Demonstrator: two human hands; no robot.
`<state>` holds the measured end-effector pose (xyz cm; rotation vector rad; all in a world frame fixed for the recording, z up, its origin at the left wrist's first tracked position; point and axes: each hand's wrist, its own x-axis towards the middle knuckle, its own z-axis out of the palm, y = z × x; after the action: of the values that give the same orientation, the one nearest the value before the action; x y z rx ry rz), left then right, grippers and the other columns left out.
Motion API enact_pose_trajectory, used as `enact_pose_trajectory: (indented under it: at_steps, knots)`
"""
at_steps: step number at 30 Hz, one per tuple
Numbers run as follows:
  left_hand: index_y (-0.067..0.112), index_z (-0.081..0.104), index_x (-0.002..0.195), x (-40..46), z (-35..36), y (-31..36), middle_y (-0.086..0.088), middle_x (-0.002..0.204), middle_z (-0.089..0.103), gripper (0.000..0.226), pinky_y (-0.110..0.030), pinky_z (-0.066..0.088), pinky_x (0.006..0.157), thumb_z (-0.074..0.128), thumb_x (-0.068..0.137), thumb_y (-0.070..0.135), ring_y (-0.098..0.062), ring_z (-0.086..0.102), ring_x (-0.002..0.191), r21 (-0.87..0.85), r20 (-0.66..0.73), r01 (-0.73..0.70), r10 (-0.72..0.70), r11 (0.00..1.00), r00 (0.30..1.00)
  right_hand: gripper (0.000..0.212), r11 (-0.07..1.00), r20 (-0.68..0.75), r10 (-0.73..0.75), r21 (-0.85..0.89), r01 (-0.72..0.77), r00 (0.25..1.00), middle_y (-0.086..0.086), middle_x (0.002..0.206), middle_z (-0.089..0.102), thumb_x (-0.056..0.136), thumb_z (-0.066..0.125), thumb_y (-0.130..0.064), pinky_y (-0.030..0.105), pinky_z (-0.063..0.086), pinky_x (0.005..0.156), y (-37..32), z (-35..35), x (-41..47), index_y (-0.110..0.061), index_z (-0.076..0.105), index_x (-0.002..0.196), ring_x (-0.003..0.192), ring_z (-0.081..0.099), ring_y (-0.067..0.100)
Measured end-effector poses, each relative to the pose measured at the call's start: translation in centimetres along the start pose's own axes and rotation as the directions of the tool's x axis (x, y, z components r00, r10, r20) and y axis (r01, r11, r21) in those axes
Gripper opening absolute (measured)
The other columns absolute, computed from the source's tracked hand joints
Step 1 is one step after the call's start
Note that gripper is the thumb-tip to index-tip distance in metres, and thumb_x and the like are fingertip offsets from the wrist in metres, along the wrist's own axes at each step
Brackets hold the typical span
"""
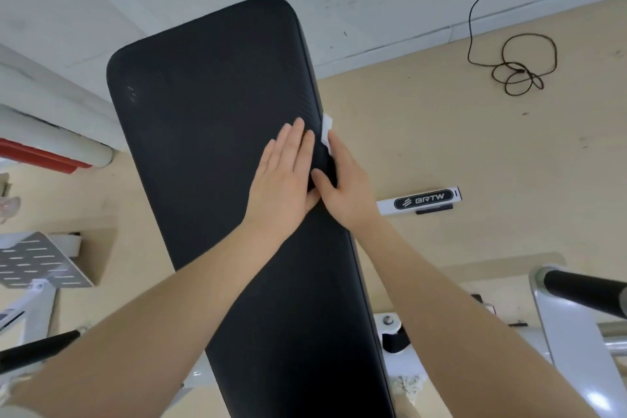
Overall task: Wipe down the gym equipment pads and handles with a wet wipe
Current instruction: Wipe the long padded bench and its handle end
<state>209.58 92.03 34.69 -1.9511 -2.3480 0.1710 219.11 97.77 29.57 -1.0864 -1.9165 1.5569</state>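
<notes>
Two hands on the black pad point(217, 119): left hand point(288, 176) flat; right hand point(342, 187) grips white wipe point(326, 129).

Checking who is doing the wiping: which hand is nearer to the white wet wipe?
Right. The right hand grips the pad's right edge with the wet wipe showing just above its fingers. The left hand lies flat on top of the black pad, beside the wipe, not visibly touching it.
</notes>
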Motion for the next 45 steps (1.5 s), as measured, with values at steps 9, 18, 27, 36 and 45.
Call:
enact_pose_trajectory:
  at_steps: [9, 18, 27, 36, 45]
  knots:
    - [-0.003, -0.02, 0.139, -6.7, 3.7, 3.6, -0.021, 0.15, -0.021, 0.131, -0.042, -0.009, 0.111, 0.061, 0.066, 0.07, -0.035, -0.004, 0.144, 0.177, 0.376, -0.17, 0.093, 0.969, 0.922, 0.06, 0.956, 0.071, 0.26, 0.122, -0.267, 0.963, -0.016, 0.143, 0.028, 0.094, 0.052, -0.026, 0.0, 0.02, 0.101, 7.7, 2.1, -16.6, -0.02, 0.022, 0.145, 0.136, 0.029, 0.005]
    - [0.002, 0.006, 0.142, -7.1, 5.2, 4.0, -0.013, 0.153, 0.023, 0.132, -0.039, 0.015, 0.114, 0.069, 0.051, 0.074, -0.027, 0.025, 0.141, 0.33, 0.242, -0.086, 0.004, 0.94, 0.97, 0.072, 0.96, 0.084, 0.186, 0.197, -0.2, 0.979, -0.001, 0.154, 0.026, 0.085, 0.045, 0.001, 0.02, 0.026, 0.107, 3.7, 1.2, -7.7, -0.017, 0.017, 0.148, 0.138, 0.029, 0.011]
    - [0.004, -0.016, 0.141, -7.0, 5.4, 3.8, -0.014, 0.149, -0.015, 0.133, -0.041, -0.001, 0.114, 0.069, 0.059, 0.065, -0.024, -0.011, 0.138, 0.223, 0.314, -0.103, 0.029, 0.969, 0.949, 0.084, 0.935, 0.275, 0.306, 0.093, -0.342, 0.911, -0.012, 0.153, 0.019, 0.076, 0.044, -0.011, 0.022, 0.029, 0.111, 8.4, 1.0, -17.1, -0.026, 0.004, 0.148, 0.139, 0.023, 0.007]
    - [0.004, -0.008, 0.143, -7.0, 4.7, 3.9, -0.018, 0.155, 0.006, 0.132, -0.042, 0.004, 0.114, 0.07, 0.056, 0.066, -0.031, 0.009, 0.144, 0.24, 0.319, -0.098, 0.017, 0.966, 0.947, 0.076, 0.912, 0.083, 0.356, 0.187, -0.365, 0.931, -0.004, 0.145, 0.037, 0.086, 0.063, -0.024, 0.009, 0.026, 0.101, 6.9, 2.8, -16.8, -0.015, 0.018, 0.147, 0.128, 0.033, 0.0]
    - [0.004, -0.016, 0.145, -7.3, 5.4, 3.5, -0.016, 0.155, -0.016, 0.126, -0.042, -0.008, 0.114, 0.061, 0.067, 0.067, -0.029, -0.011, 0.144, 0.19, 0.276, -0.128, 0.072, 0.973, 0.958, 0.078, 0.938, -0.07, 0.346, -0.006, -0.347, 0.936, 0.0, 0.152, 0.027, 0.087, 0.059, -0.022, 0.029, 0.028, 0.109, 9.1, 5.8, -20.1, -0.016, 0.011, 0.149, 0.137, 0.027, 0.017]
